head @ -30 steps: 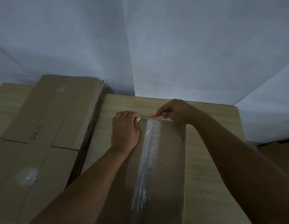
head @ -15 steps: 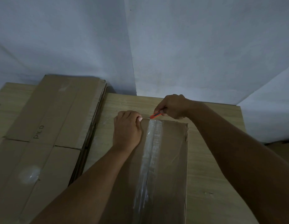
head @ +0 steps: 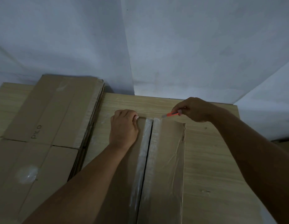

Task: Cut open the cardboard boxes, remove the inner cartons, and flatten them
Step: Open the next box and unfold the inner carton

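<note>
Box (head: 168, 159) lies flat on the counter (head: 210, 159), far end toward the wall (head: 189, 54); top seam shows a dark open slit between the tape strips. Left hand (head: 123, 128), fingers curled, presses the box's far left corner. Right hand (head: 194, 111) pinches the orange cutter (head: 171, 114), blade just past the box's far edge.

Risks: blade exposed close to the left hand's fingers; a slip toward the box would reach them.

Room: bare counter right of the box; flattened cardboard stack (head: 48, 126) crowds its left; wall near beyond it.
</note>
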Action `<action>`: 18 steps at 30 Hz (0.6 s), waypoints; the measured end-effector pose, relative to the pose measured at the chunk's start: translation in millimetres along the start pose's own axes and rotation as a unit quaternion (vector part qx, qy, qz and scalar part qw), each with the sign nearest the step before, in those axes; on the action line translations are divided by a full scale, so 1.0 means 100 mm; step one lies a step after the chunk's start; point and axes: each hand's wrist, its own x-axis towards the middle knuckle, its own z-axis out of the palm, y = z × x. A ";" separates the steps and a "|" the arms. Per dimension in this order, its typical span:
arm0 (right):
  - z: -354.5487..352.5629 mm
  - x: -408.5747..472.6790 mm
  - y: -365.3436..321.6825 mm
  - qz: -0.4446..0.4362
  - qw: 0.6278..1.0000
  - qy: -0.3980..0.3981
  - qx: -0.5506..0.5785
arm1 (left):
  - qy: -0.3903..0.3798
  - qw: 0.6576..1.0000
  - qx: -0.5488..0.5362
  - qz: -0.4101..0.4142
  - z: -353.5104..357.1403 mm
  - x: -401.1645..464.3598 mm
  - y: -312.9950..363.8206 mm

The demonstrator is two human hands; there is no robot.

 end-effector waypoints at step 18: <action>2.11 -1.72 -0.35 0.340 0.850 0.358 0.186 | -0.017 0.996 -0.078 0.038 -0.53 -0.74 -0.10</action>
